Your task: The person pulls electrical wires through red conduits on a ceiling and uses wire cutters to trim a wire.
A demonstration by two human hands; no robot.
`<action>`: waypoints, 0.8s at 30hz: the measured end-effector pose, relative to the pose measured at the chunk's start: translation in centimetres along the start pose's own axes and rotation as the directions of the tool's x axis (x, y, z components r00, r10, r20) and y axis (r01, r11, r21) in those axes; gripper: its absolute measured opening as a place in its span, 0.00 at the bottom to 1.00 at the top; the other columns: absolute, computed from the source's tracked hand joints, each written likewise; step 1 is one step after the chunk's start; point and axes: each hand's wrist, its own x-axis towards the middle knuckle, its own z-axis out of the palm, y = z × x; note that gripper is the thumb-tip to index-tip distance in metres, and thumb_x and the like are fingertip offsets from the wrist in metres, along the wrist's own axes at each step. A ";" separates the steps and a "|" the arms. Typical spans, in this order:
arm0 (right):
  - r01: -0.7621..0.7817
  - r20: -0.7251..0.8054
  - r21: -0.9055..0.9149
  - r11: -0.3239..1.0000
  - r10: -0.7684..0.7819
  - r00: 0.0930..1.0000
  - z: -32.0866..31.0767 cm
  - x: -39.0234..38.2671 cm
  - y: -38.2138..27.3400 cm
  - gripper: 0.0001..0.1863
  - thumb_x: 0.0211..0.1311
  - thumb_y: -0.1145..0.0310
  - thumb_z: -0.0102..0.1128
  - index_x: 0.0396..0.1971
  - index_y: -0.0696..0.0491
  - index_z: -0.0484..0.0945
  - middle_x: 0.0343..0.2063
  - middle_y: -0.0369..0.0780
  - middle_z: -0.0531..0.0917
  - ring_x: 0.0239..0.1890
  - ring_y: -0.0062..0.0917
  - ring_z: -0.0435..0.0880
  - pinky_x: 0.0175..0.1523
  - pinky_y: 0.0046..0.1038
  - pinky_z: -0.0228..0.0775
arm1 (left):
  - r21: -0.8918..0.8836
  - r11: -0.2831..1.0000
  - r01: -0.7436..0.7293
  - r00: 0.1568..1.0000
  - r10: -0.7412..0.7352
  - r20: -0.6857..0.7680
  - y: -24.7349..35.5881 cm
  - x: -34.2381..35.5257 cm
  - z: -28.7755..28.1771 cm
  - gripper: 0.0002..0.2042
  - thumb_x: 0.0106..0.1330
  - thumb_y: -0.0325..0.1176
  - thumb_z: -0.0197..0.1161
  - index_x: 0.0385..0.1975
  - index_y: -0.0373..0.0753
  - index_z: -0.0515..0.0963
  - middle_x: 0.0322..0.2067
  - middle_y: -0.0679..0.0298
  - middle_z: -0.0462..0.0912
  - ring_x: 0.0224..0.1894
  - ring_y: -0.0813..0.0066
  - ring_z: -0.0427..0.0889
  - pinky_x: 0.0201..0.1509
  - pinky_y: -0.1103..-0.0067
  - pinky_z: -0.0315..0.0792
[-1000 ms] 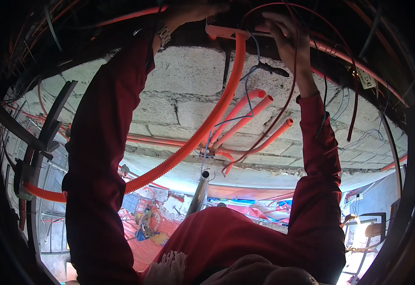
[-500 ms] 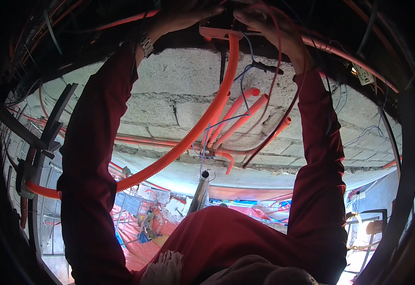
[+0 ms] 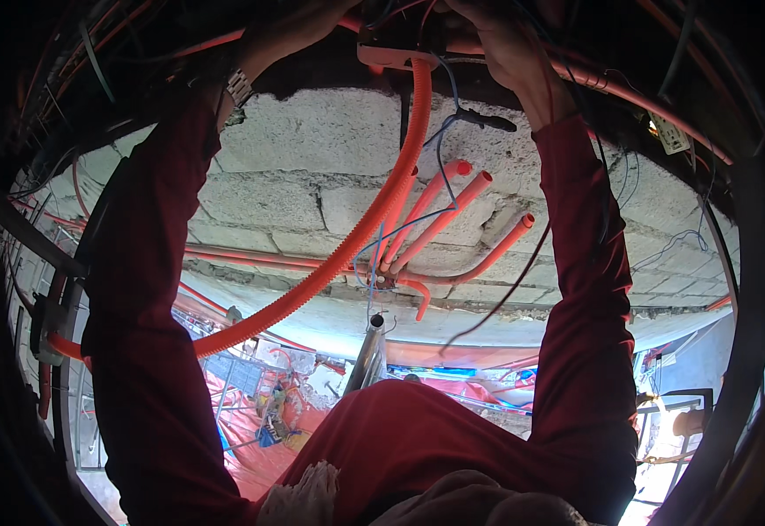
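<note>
Both my arms in dark red sleeves reach up to the ceiling. My left hand (image 3: pixel 305 24), with a watch (image 3: pixel 239 87) on its wrist, is in shadow against the left side of an orange junction box (image 3: pixel 389 57). Its fingers are hidden. My right hand (image 3: pixel 503 46) is curled at the box's right side, where several thin wires come out. A dark red wire (image 3: pixel 523 272) hangs from it across my sleeve. A blue wire (image 3: pixel 442 149) drops from the box. A thick orange corrugated conduit (image 3: pixel 347 250) runs from the box down to the left.
Three short orange conduit stubs (image 3: pixel 453 206) stick out of the grey block wall (image 3: pixel 295 175). More orange pipes and dark cables run along the ceiling at right (image 3: pixel 654 96). A metal pole (image 3: pixel 367 355) stands below, with orange netting and clutter (image 3: pixel 269 412) beneath.
Both hands have risen toward the top edge and closed in on the junction box. The dark red wire loop has shifted with the right hand.
</note>
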 end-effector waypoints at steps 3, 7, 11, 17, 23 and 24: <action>-0.120 -0.135 0.113 0.986 0.134 0.982 1.8 -0.3 -0.9 0.22 0.68 0.50 0.69 0.47 0.54 0.85 0.42 0.36 0.83 0.47 0.24 0.78 0.53 0.32 0.73 | 0.123 0.992 -0.005 1.000 0.006 -0.014 0.3 -0.7 -0.2 0.28 0.81 0.55 0.44 0.59 0.34 0.72 0.43 0.60 0.79 0.42 0.73 0.82 0.41 0.78 0.80; 0.062 -0.141 -0.032 0.998 -0.066 0.988 -1.4 -0.3 0.6 0.18 0.67 0.54 0.71 0.45 0.53 0.84 0.38 0.35 0.83 0.43 0.21 0.80 0.47 0.28 0.73 | -0.107 0.991 -0.075 0.992 0.064 -0.105 -1.5 1.6 2.5 0.25 0.80 0.52 0.51 0.57 0.33 0.74 0.43 0.60 0.80 0.38 0.74 0.82 0.40 0.78 0.79; 0.088 -0.027 0.084 0.993 -0.086 0.996 -0.2 -0.1 0.3 0.18 0.67 0.57 0.71 0.49 0.53 0.82 0.38 0.35 0.82 0.40 0.21 0.82 0.45 0.25 0.77 | 0.220 0.965 -0.142 0.989 0.131 0.062 0.3 1.6 1.1 0.18 0.77 0.45 0.60 0.48 0.33 0.77 0.35 0.61 0.82 0.35 0.74 0.83 0.37 0.79 0.76; 0.032 0.224 -0.052 0.998 -0.019 0.974 0.6 -1.4 -3.7 0.19 0.71 0.63 0.66 0.55 0.58 0.79 0.40 0.37 0.83 0.42 0.23 0.86 0.52 0.24 0.82 | 0.314 0.949 -0.012 0.999 0.000 0.038 1.9 0.4 1.0 0.13 0.76 0.40 0.63 0.44 0.34 0.79 0.31 0.62 0.82 0.33 0.74 0.82 0.37 0.79 0.75; -0.016 0.137 -0.038 0.999 0.021 0.990 -0.2 -1.3 -4.7 0.19 0.76 0.63 0.59 0.58 0.59 0.78 0.45 0.40 0.85 0.42 0.23 0.86 0.50 0.25 0.82 | 0.100 0.993 -0.062 0.998 0.065 -0.018 0.5 0.2 1.6 0.10 0.76 0.37 0.62 0.45 0.35 0.79 0.37 0.62 0.80 0.35 0.73 0.82 0.42 0.76 0.79; -0.014 0.141 -0.036 0.999 0.019 0.990 0.2 -1.1 -4.6 0.19 0.76 0.63 0.59 0.58 0.59 0.78 0.45 0.40 0.85 0.42 0.23 0.86 0.50 0.25 0.82 | 0.033 0.995 -0.089 0.996 0.089 0.013 -0.5 0.2 1.0 0.09 0.76 0.36 0.62 0.45 0.36 0.79 0.39 0.61 0.80 0.36 0.73 0.82 0.43 0.76 0.80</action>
